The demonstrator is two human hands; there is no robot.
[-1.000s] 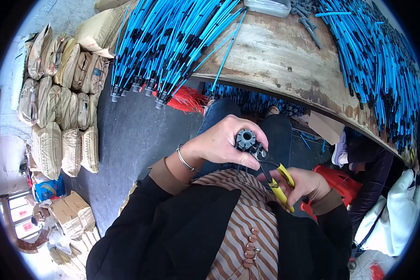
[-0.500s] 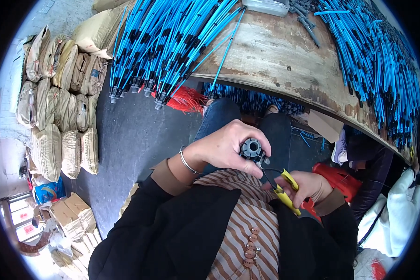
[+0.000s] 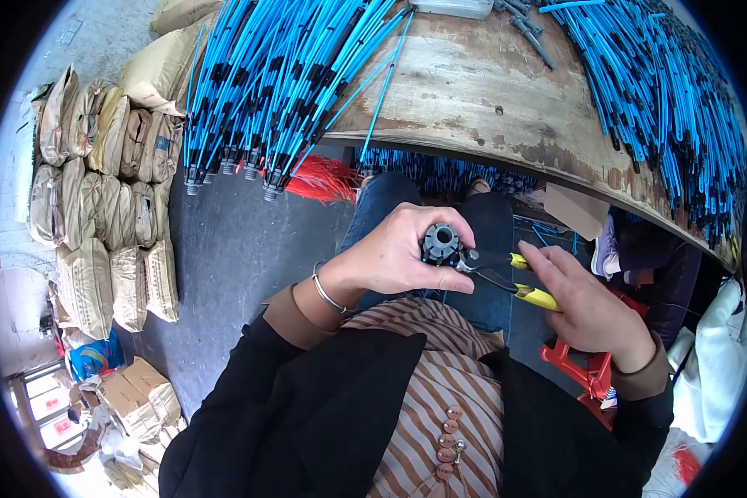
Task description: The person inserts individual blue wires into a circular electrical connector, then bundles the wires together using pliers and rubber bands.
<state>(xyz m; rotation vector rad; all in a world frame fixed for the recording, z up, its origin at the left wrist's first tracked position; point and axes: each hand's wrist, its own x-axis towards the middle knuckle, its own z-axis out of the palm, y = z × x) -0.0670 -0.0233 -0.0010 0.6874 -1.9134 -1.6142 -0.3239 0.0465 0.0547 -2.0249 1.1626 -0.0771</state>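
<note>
My left hand (image 3: pixel 397 253) is closed round a dark grey ribbed plastic fitting (image 3: pixel 441 241), with its round hole facing up. On the right, my right hand (image 3: pixel 591 305) grips yellow-handled pliers (image 3: pixel 537 296). The handles are spread apart, and the metal head points left at the fitting's side, close to my left fingertips. Whether the jaws touch the fitting I cannot make out. Both hands are above my lap.
Ahead is a worn wooden table (image 3: pixel 465 91). Bundles of blue rods with black fittings (image 3: pixel 261 91) overhang its left side; more blue rods (image 3: pixel 664 100) lie at the right. Stacked sacks (image 3: pixel 112 199) stand at left. A red stool (image 3: pixel 585 365) and another person's leg (image 3: pixel 672 278) are at right.
My right hand has moved up and to the right. The pliers have swung from pointing steeply up to lying nearly level beside the fitting. My left hand keeps its hold on the fitting.
</note>
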